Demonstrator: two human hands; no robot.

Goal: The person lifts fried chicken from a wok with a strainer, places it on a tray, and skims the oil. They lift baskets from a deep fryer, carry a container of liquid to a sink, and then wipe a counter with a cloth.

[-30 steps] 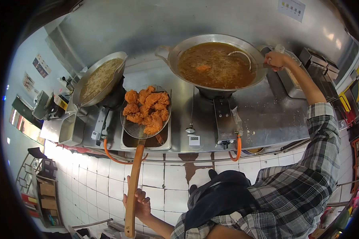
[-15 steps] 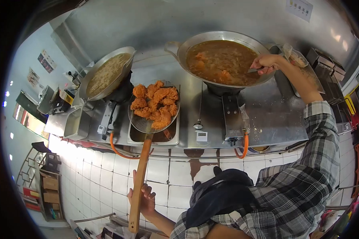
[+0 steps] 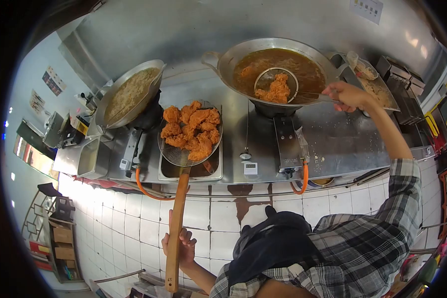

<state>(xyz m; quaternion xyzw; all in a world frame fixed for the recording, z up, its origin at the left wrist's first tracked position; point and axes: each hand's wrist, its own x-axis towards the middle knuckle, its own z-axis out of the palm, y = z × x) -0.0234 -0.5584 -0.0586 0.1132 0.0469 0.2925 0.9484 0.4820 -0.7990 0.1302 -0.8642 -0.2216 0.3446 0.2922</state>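
Right hand [image 3: 350, 95] closed on handle of small skimmer [image 3: 276, 84], lifted over the oil in the right wok [image 3: 223, 62], a few fried pieces [image 3: 278, 90] in it. Left hand [image 3: 180, 247] wrapped round long wooden handle [image 3: 176, 226] of big strainer [image 3: 189, 156], piled with fried chicken [image 3: 192, 130], over the drain tray [image 3: 189, 174]. Step looks like transfer wok to strainer; next move calls for a level swing left, oil drained first

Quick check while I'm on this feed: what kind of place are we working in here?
Most likely a commercial fried-chicken kitchen: two large woks of oil sit on gas burners along a stainless steel counter, and a big wire skimmer holds a heap of fried chicken over a drain tray.
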